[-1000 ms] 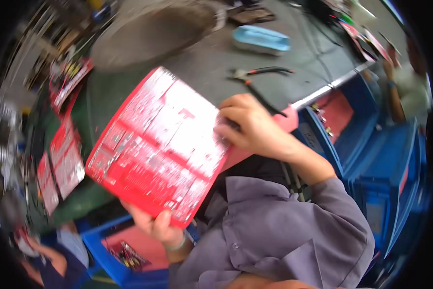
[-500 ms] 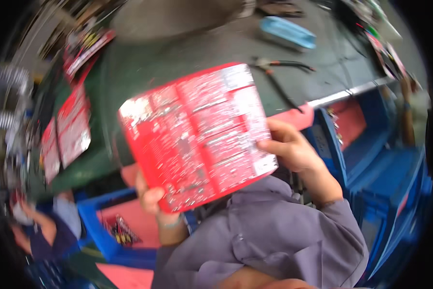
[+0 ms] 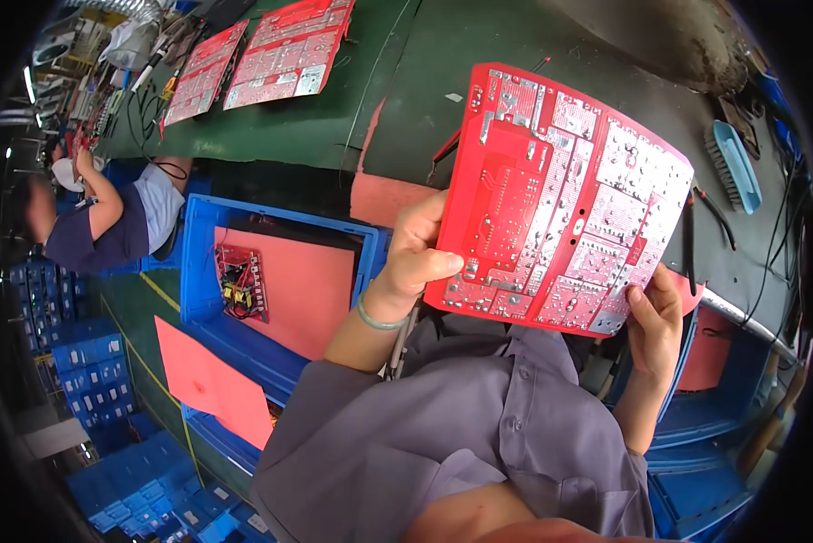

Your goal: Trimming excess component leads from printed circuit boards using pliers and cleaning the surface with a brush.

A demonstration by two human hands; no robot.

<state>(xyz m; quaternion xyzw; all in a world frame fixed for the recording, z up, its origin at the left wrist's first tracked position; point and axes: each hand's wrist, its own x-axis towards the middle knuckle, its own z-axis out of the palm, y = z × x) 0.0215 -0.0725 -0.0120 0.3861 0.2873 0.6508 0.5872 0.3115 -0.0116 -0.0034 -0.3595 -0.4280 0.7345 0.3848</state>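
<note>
A large red circuit board (image 3: 551,208) is held up in front of me, its soldered underside facing me. My left hand (image 3: 416,258) grips its left edge, thumb on the face and a pale bangle on the wrist. At the lower right corner my right hand (image 3: 655,321) pinches the board, thumb in front. The fingers behind the board are hidden. Below the left forearm, a blue crate (image 3: 284,213) holds a pink sheet (image 3: 307,290) and a smaller red board with components (image 3: 241,282).
More red boards (image 3: 289,50) lie on the green bench at the far left. A light-blue brush (image 3: 732,167) and cutters (image 3: 714,217) lie at the right. Another blue crate (image 3: 696,430) stands at my right. A co-worker (image 3: 108,217) sits at the left.
My view has swung left, bringing the left crate and co-worker further into sight. The board, still in both hands, now sits further right and tilts the other way.
</note>
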